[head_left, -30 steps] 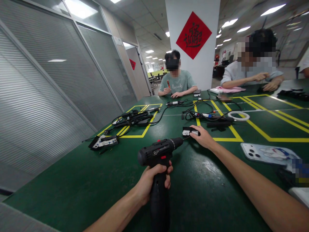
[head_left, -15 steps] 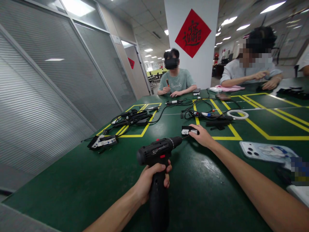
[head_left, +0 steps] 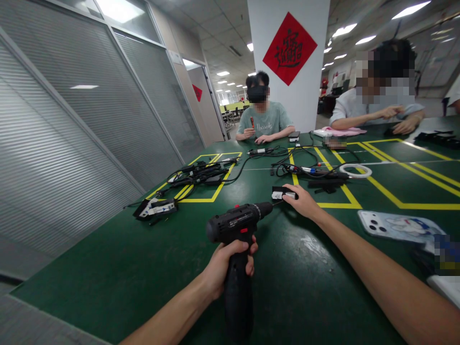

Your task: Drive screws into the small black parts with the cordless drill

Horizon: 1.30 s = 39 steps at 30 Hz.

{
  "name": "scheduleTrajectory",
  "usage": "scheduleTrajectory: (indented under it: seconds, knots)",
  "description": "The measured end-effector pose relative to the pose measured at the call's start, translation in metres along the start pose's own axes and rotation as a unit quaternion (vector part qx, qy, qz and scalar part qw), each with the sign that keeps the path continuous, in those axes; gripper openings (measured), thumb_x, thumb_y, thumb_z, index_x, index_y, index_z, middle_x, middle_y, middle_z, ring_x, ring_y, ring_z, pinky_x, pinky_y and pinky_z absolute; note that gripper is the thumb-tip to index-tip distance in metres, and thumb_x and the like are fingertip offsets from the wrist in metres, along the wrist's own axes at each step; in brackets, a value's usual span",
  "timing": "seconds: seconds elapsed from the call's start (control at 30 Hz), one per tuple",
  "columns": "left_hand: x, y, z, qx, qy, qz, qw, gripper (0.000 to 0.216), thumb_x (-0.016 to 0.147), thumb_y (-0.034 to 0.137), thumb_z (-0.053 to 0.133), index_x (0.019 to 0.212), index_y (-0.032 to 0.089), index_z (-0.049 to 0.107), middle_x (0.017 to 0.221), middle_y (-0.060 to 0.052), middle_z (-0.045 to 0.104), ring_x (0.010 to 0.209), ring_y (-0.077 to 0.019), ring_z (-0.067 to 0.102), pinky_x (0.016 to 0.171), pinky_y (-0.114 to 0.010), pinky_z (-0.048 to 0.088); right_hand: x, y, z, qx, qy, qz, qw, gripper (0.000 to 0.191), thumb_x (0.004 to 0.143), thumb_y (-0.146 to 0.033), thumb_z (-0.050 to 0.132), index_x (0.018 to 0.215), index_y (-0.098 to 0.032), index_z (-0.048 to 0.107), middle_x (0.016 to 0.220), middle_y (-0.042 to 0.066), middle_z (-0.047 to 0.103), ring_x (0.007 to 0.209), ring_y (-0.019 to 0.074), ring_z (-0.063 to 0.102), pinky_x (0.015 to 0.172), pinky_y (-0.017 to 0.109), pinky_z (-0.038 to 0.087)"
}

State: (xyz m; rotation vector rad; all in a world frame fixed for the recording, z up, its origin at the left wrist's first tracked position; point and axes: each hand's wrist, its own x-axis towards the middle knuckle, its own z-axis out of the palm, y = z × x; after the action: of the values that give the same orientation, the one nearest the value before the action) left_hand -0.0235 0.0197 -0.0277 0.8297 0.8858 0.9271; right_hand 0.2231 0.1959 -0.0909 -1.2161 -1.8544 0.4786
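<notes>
My left hand is wrapped round the grip of a black cordless drill with red buttons. Its chuck points forward and right, and a thin bit runs toward a small black block with a white label. My right hand grips that block at its right end and holds it at the table. Bit and block appear to meet, but I cannot make out the exact contact.
A black and white device and tangled black cables lie to the left. A phone rests at right. Farther back are a white ring and a pen-like tool. Two people sit across the green table.
The whole view has shifted slightly, moving things a little to the right in the picture. Both hands keep their hold, and drill and block stay in nearly the same relation.
</notes>
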Motion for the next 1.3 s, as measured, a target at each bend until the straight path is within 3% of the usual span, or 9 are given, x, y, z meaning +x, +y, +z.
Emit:
scheduleTrajectory:
  seconds: [1.03, 1.3]
  knots:
    - [0.0008, -0.0008, -0.0008, -0.008, 0.006, -0.008, 1.000, 0.018, 0.079, 0.023, 0.047, 0.094, 0.014, 0.052, 0.078, -0.001, 0.050, 0.047, -0.0082, 0.048, 0.054, -0.028, 0.042, 0.0002, -0.0008, -0.0011, -0.015, -0.007, -0.012, 1.000, 0.040, 0.081, -0.034, 0.054, 0.119, -0.022, 0.057, 0.104, 0.006, 0.058, 0.094, 0.0203, 0.057, 0.089, 0.033, 0.043]
    - [-0.0014, 0.0052, -0.0002, 0.044, -0.007, 0.012, 0.999, 0.029, 0.080, 0.025, 0.049, 0.103, 0.009, 0.057, 0.089, -0.009, 0.059, 0.048, -0.0094, 0.050, 0.054, -0.028, 0.042, -0.0004, 0.0007, 0.0024, -0.007, -0.001, -0.006, 1.000, 0.041, 0.080, -0.033, 0.055, 0.119, -0.023, 0.057, 0.107, 0.007, 0.056, 0.097, 0.0201, 0.057, 0.092, 0.035, 0.042]
